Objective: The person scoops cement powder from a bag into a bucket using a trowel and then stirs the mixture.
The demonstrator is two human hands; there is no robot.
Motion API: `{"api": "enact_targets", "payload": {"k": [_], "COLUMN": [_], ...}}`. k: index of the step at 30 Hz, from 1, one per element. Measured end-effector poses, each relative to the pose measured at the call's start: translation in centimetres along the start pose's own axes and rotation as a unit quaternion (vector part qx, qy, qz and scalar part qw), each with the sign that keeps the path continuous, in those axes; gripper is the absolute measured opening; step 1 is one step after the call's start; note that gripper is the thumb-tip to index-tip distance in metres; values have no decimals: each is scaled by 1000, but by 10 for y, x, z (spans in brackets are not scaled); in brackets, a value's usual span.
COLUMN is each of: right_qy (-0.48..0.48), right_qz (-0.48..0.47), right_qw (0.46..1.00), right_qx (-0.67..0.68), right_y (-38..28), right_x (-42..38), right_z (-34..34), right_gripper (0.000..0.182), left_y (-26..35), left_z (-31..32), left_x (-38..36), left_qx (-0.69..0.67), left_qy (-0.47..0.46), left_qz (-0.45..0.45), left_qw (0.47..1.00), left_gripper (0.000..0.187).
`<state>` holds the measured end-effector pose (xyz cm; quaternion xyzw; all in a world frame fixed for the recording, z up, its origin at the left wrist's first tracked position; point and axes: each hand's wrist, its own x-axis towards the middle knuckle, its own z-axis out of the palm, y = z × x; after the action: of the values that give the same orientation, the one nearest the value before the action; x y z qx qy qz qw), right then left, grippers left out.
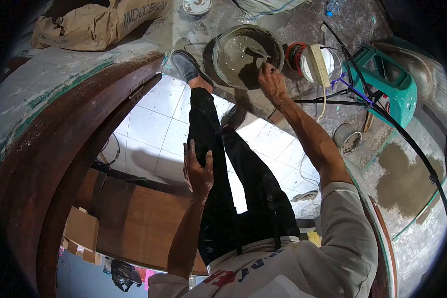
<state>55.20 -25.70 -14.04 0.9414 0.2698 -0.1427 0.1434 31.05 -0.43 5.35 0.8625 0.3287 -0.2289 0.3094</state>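
Observation:
My right hand (271, 83) is closed round a small trowel (256, 52) whose end reaches into a round bucket (217, 67). Wet grey cement mix (236, 49) covers the bucket's inside. My left hand (198, 169), dusted with pale powder, is over my black-trousered leg with its thumb apart from the fingers. One shoe (185, 66) stands beside the bucket on the dusty floor.
Right of the bucket are a red and white pail (297, 57), a power strip (319, 65), a green stool (402, 92) and black tripod-like legs (407, 130). A small pot (346, 138) sits nearer. A paper cement bag (97, 25) lies at upper left, above a curved wooden edge (74, 129).

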Motion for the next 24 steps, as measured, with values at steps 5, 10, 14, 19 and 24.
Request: {"api": "enact_targets", "payload": {"k": [5, 10, 14, 19, 24], "right_qy": [-77, -213, -173, -174, -50], "right_qz": [-3, 72, 98, 253, 153], "right_qw": [994, 931, 901, 674, 888], "right_qx": [84, 287, 386, 671, 432], "right_y": [-25, -34, -21, 19, 35], "right_x": [5, 27, 48, 35, 13], "right_z": [-29, -56, -32, -34, -2], "right_gripper": [18, 24, 45, 46, 49], "left_y": [1, 1, 2, 2, 1], "left_z": [-1, 0, -2, -3, -2], "left_x": [0, -1, 1, 0, 0], "left_qx": [-2, -4, -12, -2, 6], "left_qy": [-6, -12, -14, -11, -7], "left_qz": [-6, -12, -20, -13, 2], "left_qw": [1000, 1000, 1000, 1000, 1000], "left_gripper": [70, 70, 70, 70, 69]}}
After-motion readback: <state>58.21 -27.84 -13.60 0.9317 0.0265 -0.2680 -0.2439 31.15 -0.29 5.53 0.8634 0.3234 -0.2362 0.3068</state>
